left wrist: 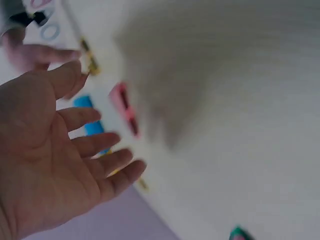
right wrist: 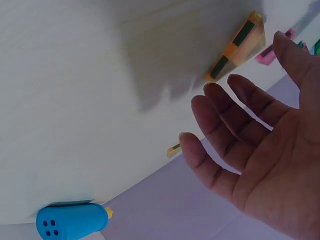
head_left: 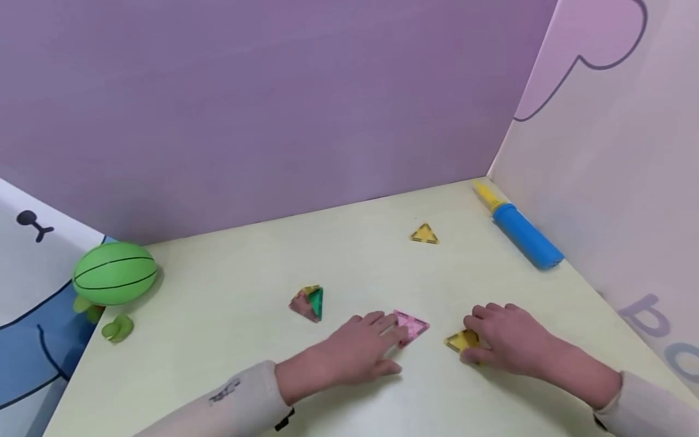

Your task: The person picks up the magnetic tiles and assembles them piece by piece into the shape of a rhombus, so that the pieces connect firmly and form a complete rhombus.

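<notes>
My left hand (head_left: pixel 357 352), fingers spread, reaches over the left edge of a pink triangular magnetic tile (head_left: pixel 413 326) lying on the table. The left wrist view shows the palm and straight, parted fingers beside that pink tile (left wrist: pixel 122 107), nothing between them. To the right, my right hand (head_left: pixel 510 340) hovers about a yellow triangular tile (head_left: pixel 457 341), covering part of it. In the right wrist view, the fingers are loosely bent and the yellow tile (right wrist: pixel 240 47) lies just past the fingertips. Left of both hands is a small cluster of pink, green and yellow triangular tiles (head_left: pixel 306 306).
Another yellow triangular tile (head_left: pixel 424 234) lies farther back. A blue hand pump (head_left: pixel 526 237) with a yellow nozzle rests along the right wall. At the left edge sit a green ball (head_left: pixel 116 273) with dark lines and a small green object (head_left: pixel 117 328). A purple wall (head_left: pixel 306 121) closes the back.
</notes>
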`<state>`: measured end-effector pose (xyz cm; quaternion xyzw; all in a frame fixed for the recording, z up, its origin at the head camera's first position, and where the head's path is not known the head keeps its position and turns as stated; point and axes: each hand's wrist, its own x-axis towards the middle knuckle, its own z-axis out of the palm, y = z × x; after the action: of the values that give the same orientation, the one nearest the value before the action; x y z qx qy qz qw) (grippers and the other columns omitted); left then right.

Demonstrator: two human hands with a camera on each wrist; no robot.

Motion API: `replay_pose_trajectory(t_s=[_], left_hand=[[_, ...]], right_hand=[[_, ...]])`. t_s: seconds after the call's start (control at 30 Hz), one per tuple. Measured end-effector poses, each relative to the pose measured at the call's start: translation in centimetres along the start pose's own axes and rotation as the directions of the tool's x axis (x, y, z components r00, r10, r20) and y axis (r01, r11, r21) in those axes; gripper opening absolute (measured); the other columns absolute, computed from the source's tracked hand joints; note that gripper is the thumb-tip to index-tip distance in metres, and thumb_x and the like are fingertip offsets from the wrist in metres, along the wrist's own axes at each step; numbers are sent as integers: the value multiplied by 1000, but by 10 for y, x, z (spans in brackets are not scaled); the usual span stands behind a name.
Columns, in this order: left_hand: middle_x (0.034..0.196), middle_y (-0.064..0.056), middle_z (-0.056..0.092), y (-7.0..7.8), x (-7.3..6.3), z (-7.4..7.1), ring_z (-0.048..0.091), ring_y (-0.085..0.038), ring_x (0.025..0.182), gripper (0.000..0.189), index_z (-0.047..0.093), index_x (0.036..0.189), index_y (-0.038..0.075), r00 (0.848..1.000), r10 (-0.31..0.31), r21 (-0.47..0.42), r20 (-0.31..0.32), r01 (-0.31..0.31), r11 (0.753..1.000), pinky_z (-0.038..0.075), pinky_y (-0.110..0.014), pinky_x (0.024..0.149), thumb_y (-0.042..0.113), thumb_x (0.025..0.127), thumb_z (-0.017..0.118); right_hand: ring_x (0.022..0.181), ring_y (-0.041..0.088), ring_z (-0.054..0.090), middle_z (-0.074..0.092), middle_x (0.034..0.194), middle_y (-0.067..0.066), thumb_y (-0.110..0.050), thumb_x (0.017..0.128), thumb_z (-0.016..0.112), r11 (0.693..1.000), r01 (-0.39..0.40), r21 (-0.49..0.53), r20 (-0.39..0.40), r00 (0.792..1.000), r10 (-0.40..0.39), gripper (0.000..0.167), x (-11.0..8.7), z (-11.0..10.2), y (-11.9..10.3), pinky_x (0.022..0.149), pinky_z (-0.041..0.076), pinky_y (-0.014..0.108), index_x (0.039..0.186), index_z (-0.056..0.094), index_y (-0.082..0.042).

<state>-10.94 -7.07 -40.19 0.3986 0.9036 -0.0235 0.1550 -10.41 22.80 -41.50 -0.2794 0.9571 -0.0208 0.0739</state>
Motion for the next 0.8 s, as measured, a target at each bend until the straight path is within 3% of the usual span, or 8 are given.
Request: replay_pose_trajectory(t_s=[0.17,0.33,0.53,0.63,0.8], left_hand=[[164,-4,31,7,19,18,33,-24,150,72,30,158,26,1000,15,92,-22,-13,996,41,-47,111,65,99,41],[163,-4,32,5,29,19,32,-23,150,69,35,157,26,998,58,143,-31,-53,988,41,-45,110,66,100,37],[166,-4,28,1,31,13,26,-27,153,65,36,156,28,995,95,106,-12,-93,990,38,-48,115,63,102,35],[167,-4,24,1,32,11,23,-28,154,65,35,157,28,995,101,74,-2,-100,992,36,-49,116,62,102,36],[167,-4,21,1,35,10,19,-29,155,66,33,157,27,994,109,50,4,-109,993,34,-50,118,63,102,35]], right_hand=[[81,11,53,65,96,-4,-56,78,79,999,10,-38,-20,1000,-11,49,-2,4,-3,69,49,37,106,69,-18],[82,11,54,65,95,-5,-39,78,84,999,26,-46,-62,998,-28,42,1,5,11,70,51,35,111,70,-17],[81,14,55,66,91,-3,-24,77,87,990,91,-108,-155,982,-107,39,14,3,39,64,47,28,112,73,-18],[88,18,60,69,99,1,-20,79,86,990,108,-87,-175,977,-122,41,21,3,52,67,49,30,118,73,-19],[96,24,62,70,107,6,-21,86,79,999,35,28,-194,981,-29,38,26,0,59,72,52,37,122,72,-12]])
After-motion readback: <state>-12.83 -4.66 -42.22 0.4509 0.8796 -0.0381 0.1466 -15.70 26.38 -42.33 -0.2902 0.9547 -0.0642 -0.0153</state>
